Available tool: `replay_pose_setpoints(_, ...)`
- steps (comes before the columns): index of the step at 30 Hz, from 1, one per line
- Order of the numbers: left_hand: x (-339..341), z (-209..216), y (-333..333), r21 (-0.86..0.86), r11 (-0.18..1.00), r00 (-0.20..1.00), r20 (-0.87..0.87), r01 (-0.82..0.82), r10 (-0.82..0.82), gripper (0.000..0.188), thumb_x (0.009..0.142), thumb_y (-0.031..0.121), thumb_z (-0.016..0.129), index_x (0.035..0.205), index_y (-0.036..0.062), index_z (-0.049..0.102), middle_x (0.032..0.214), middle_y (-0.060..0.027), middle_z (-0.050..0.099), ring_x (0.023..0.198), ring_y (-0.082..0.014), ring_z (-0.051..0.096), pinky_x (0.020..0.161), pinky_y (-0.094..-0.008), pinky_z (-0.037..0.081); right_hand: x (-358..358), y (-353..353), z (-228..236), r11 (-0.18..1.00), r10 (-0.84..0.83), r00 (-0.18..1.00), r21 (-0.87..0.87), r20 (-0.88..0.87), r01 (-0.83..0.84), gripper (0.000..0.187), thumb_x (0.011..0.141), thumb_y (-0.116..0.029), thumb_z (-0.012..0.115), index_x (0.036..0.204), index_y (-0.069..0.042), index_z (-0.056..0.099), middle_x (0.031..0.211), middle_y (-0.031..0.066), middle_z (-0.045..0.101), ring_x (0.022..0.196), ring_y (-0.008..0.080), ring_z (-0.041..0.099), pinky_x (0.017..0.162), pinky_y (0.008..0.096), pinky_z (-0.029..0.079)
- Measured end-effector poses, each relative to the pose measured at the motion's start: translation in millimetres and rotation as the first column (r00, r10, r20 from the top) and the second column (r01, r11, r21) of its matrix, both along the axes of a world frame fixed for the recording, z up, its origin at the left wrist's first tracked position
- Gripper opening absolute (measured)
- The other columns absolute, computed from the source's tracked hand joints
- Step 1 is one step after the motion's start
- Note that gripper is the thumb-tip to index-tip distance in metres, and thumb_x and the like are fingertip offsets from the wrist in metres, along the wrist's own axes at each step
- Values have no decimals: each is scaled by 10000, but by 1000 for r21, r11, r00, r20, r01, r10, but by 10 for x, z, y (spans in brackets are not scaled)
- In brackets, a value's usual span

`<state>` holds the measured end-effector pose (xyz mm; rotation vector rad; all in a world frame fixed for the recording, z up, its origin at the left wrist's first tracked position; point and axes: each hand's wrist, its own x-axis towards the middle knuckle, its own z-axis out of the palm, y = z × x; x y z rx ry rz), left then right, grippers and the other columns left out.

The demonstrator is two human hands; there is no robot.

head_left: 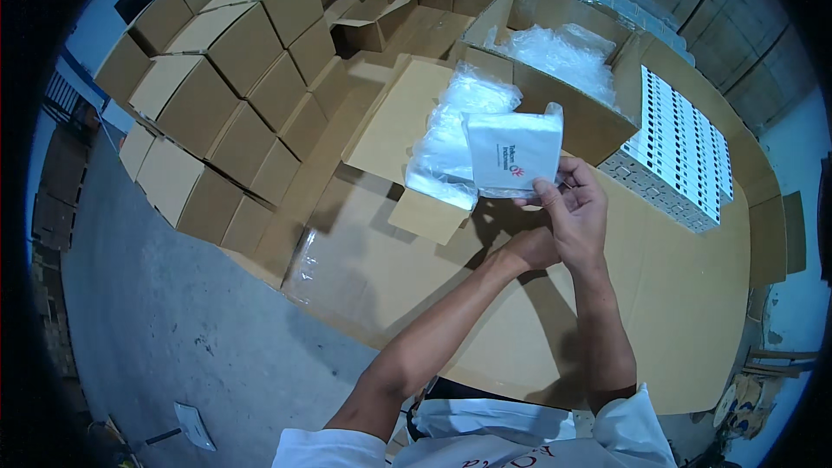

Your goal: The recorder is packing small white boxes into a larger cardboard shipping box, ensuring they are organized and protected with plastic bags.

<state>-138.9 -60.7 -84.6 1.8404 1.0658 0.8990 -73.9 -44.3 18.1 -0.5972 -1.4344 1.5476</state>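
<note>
My right hand (576, 208) is closed on the lower right edge of a flat white square piece (517, 152) in a clear plastic bag, thumb in front. Dark print and a small red mark show on its face. My left hand (536, 249) lies below and behind my right wrist, and its fingers are hidden there. Just left of the bagged piece, several clear-plastic-wrapped items (442, 156) fill an open cardboard box (403, 108), whose near flap (431, 215) is folded out. The bagged piece overlaps these items in the view.
A large carton (555, 91) with crumpled clear plastic bags (563, 52) stands behind. To its right, white pieces with dark slots (680, 152) are stacked in rows. Brown cartons (225, 78) are piled at left, and an open carton (381, 13) sits farther back. Cardboard covers the table (667, 295).
</note>
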Motion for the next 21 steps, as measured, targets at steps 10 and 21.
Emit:
replay_pose_setpoints(10, 1, -230, -40, 27, 990, 986, 89, -142, 139, 443, 931, 105, 604, 1322, -7, 429, 1307, -167, 523, 1249, -251, 504, 1057, -390, 406, -133, 65, -141, 996, 66, 993, 48, 102, -71, 246, 934, 33, 631, 1152, 91, 534, 1032, 168, 662, 880, 190, 683, 797, 313, 603)
replay_pose_setpoints(21, -82, -197, -176, -47, 992, 814, 568, -113, 120, 446, 893, 188, 662, 1281, 24, 516, 1231, -166, 593, 1178, -245, 567, 999, -387, 441, -316, -97, 167, 790, -225, 881, 607, 415, -84, 426, 830, 7, 727, 1237, -39, 610, 994, 154, 671, 856, 262, 696, 745, 367, 589)
